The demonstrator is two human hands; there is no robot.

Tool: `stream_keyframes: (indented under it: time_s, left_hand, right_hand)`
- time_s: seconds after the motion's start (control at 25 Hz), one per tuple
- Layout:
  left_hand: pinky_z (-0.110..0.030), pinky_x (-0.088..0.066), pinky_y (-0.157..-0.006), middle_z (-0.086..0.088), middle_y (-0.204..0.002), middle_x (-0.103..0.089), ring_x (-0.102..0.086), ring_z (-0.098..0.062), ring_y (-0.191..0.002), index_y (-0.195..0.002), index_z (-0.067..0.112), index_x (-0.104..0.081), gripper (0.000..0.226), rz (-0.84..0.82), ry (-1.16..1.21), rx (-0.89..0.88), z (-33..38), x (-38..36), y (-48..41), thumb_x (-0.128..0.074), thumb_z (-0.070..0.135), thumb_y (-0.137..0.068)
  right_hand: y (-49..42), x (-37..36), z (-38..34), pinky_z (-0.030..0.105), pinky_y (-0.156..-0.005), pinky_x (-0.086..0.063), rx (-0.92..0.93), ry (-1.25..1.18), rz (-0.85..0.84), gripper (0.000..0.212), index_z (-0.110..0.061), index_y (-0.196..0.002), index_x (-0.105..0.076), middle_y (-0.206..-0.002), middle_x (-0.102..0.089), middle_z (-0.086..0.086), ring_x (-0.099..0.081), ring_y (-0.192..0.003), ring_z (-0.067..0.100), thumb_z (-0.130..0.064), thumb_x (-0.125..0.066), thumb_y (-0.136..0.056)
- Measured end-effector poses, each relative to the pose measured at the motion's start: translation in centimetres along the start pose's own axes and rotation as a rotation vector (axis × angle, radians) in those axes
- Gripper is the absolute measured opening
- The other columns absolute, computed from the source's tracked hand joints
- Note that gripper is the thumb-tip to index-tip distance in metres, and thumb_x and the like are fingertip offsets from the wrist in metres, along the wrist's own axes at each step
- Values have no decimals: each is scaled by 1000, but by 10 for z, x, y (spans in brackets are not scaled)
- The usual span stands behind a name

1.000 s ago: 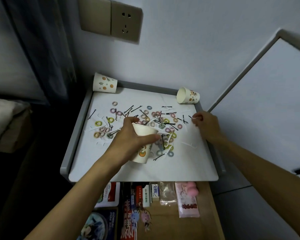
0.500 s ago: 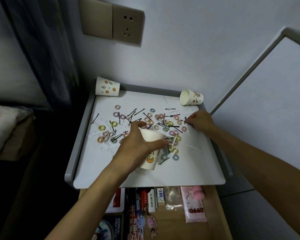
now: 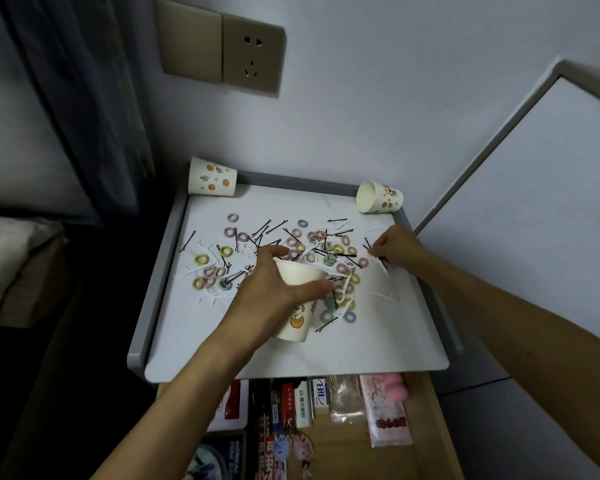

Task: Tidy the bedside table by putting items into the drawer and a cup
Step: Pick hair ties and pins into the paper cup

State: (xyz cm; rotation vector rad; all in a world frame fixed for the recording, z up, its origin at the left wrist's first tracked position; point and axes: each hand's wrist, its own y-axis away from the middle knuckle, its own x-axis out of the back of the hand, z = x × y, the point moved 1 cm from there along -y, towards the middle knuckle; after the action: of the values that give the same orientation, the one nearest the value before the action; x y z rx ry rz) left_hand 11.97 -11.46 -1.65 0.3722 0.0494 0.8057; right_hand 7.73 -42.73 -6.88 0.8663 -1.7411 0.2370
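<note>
The paper cup point(image 3: 295, 322), white with an orange print, sits in the left hand point(image 3: 270, 292). The grip wraps it from the left just under the rim, thumb on the near side and fingers round the far side. The cup leans with its mouth toward the back of the surface point(image 3: 378, 341) and its base low over the white top, at the near edge of the scatter.

To the right, well apart from the cup, the right hand point(image 3: 397, 249) has its fingers curled. Its grip is narrow, the tips pinched together on a black hairpin point(image 3: 366, 241) that sticks up from them.

Between and around both hands lies a loose spread of pastel hair ties point(image 3: 226, 251), more black hairpins point(image 3: 270, 225) and thin white picks point(image 3: 386, 296).

Two more printed paper cups lie on their sides against the grey raised rim, one in the back-left corner point(image 3: 212, 176) and one in the back-right corner point(image 3: 379, 197).

Below the front edge the wooden drawer point(image 3: 437, 427) stands open, holding small boxes and a pink packet point(image 3: 386, 415). A wall socket point(image 3: 253, 58) is on the wall above.
</note>
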Motion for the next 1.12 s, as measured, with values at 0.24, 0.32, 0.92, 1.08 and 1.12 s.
stream_keyframes:
  time_s: [0.24, 0.32, 0.92, 1.08, 1.12]
  left_hand:
    - [-46, -57, -83, -1, -100, -68, -69, -23, -88, -121, 32, -42, 70, 3, 6, 2, -1, -1, 1, -87, 39, -67]
    - [-45, -57, -81, 0, -98, -68, -69, -22, -87, -122, 32, -42, 70, -1, 3, -2, 0, -3, 3, -86, 40, -68]
    - [-41, -56, -80, 1, -101, -67, -67, -20, -89, -126, 31, -41, 72, -15, 21, -23, 2, -4, 10, -85, 39, -69]
    - [-41, -57, -81, 1, -100, -67, -68, -20, -88, -125, 31, -42, 79, -23, 21, -21, 0, -2, 12, -88, 42, -63]
    - [-41, -57, -81, 1, -100, -67, -68, -19, -88, -124, 32, -42, 80, -20, 21, -17, -1, -1, 12, -88, 44, -60]
  right_hand:
    - [8, 13, 7, 33, -78, -53, 21, -13, 57, 16, 0, -89, -74, -88, -74, 14, -68, -76, 23, -14, -68, -89]
    - [12, 15, 11, 35, -81, -56, 52, 9, 80, 14, -2, -94, -75, -93, -74, 13, -67, -79, 22, -9, -74, -81]
    - [24, 18, 12, 37, -75, -61, -119, -351, -6, 17, 3, -98, -70, -87, -72, 20, -71, -77, 29, 1, -74, -81]
    - [30, 18, 17, 33, -71, -61, -115, -489, -86, 38, -9, -113, -66, -97, -70, 22, -73, -80, 28, 6, -73, -79]
    - [31, 17, 19, 32, -68, -61, -110, -516, -80, 42, -12, -116, -64, -100, -69, 22, -73, -80, 28, 8, -72, -79]
